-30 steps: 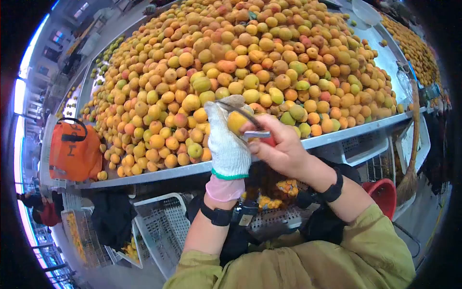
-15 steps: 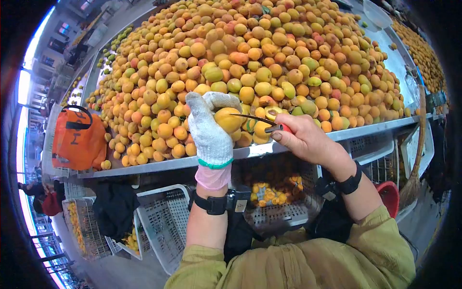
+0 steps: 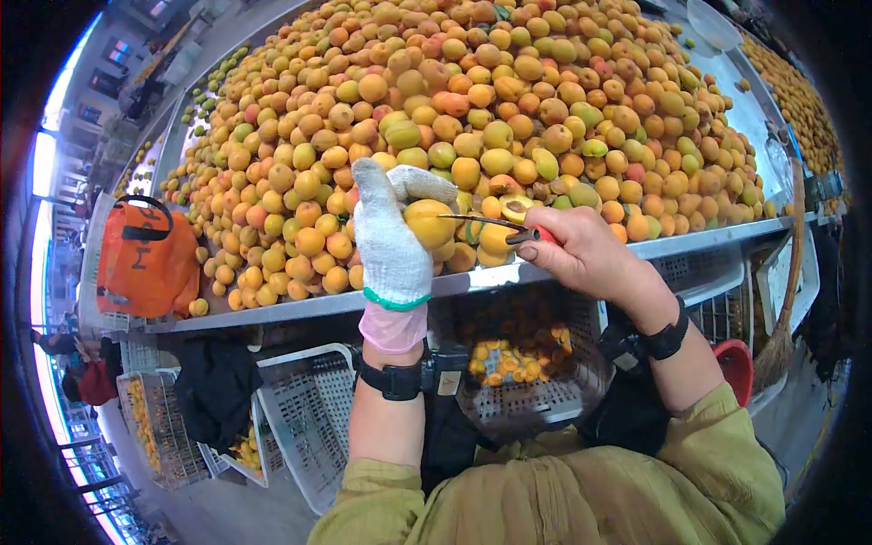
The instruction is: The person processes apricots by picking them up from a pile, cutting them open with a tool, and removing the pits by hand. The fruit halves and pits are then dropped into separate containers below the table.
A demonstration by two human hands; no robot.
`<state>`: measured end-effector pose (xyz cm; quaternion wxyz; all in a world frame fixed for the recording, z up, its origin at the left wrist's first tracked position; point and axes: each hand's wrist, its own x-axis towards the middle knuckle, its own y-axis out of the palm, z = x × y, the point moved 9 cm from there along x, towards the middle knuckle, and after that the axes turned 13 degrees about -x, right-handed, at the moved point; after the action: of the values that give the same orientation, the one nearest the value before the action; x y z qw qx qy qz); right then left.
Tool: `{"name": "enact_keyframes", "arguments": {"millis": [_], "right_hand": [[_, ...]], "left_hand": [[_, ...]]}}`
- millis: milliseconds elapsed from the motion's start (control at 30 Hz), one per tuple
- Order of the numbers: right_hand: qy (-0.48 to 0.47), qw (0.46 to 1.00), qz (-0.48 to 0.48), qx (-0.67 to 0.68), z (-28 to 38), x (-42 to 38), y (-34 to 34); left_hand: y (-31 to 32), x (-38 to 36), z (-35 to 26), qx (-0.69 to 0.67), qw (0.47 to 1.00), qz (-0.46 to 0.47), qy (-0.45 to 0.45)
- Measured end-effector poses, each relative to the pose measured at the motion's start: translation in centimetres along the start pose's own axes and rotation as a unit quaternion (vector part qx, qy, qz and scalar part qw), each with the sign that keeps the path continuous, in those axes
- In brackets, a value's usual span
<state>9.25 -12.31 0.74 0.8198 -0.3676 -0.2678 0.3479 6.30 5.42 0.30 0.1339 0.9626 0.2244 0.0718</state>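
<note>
My left hand (image 3: 392, 232), in a white knit glove over a pink one, grips a yellow-orange apricot (image 3: 427, 227) between thumb and fingers. Bare and curled, my right hand (image 3: 581, 254) holds a knife (image 3: 481, 219) with a red handle and a thin, dark, curved blade. The blade points left, its tip right at the apricot's side. Just beyond the knife lies a cut apricot (image 3: 517, 207) with its hollow or pit showing. Both hands are over the near edge of a large apricot pile (image 3: 436, 109) on a metal table (image 3: 272, 315).
An orange bag (image 3: 147, 259) stands at the table's left end. Below the edge sits a crate (image 3: 527, 413) with apricot pieces, beside an upright, tilted white crate (image 3: 309, 418). A broom (image 3: 788, 309) and a red bucket (image 3: 732, 371) are at the right.
My left wrist has shifted slightly left and up with the apricot. The knife blade lies a little flatter, its tip still at the fruit.
</note>
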Motion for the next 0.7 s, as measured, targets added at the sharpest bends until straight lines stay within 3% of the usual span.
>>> {"name": "enact_keyframes", "arguments": {"millis": [100, 267, 400, 567, 633, 700], "right_hand": [[0.022, 0.999, 0.026, 0.008, -0.4, 0.0, 0.1], [0.063, 0.997, 0.045, -0.002, -0.3, 0.1, 0.6], [0.061, 0.998, 0.022, -0.006, 0.1, 0.1, 1.5], [0.099, 0.986, 0.016, 0.134, -0.7, 0.2, 2.4], [0.115, 0.979, 0.004, 0.169, -1.4, 0.4, 2.0], [0.13, 0.975, -0.026, 0.18, -2.3, 0.3, 0.8]], "left_hand": [[-0.4, 0.1, -0.5, -0.035, 0.999, -0.018, 0.023], [-0.4, 0.0, 0.0, -0.035, 0.999, -0.026, -0.013], [-0.3, -0.1, 0.0, -0.03, 0.999, -0.027, -0.006], [-0.3, -0.2, 2.2, -0.295, 0.949, -0.082, -0.068], [0.7, -0.4, 1.5, -0.321, 0.944, -0.036, -0.069], [3.2, -1.2, 0.1, -0.25, 0.964, 0.062, -0.063]]}}
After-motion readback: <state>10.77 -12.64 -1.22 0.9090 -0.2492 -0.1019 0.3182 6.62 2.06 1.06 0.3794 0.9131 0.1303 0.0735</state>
